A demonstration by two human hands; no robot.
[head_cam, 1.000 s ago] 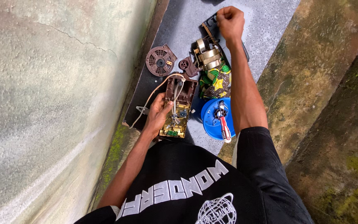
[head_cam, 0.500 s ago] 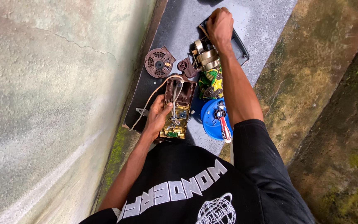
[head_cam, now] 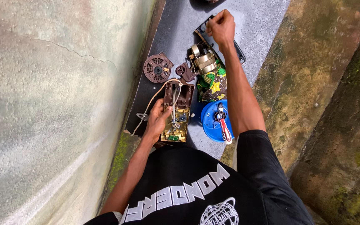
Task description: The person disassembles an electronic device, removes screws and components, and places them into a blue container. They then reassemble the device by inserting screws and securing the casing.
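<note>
Opened housing: brown casing (head_cam: 176,111) with exposed circuit board, at 6 o'clock on the dark tabletop (head_cam: 255,25).
Left hand (head_cam: 158,118): fingers wrapped round the casing's left edge.
Handling: likely light and rigid, its wiring fragile; best held by the side walls.
Fan disc (head_cam: 157,68): at 10 o'clock of the casing.
Motor (head_cam: 203,60): at 1 o'clock.
Blue lid (head_cam: 211,121): at 3 o'clock.
Right hand (head_cam: 221,26): clenched by a black panel (head_cam: 239,46); its contents cannot be told.

Single head view, looking steeply down, fairly close, perhaps tilted
</note>
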